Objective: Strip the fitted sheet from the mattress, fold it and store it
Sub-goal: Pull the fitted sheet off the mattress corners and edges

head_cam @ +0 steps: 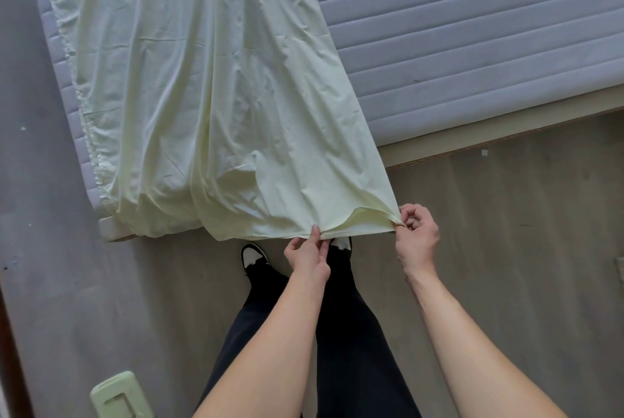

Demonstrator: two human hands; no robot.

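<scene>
Both hands pinch the fitted sheet (pixel 209 96)'s near hem (left hand (pixel 309 257), right hand (pixel 417 237)).

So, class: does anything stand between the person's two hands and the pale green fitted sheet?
Nothing visible does. The left hand and the right hand both already pinch the near hem of the pale green fitted sheet, which lies on the quilted grey mattress.

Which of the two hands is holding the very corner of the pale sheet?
The right hand: it pinches the sheet's corner tip, where the hem ends. The left hand pinches the same near hem partway along, not at a corner.
</scene>
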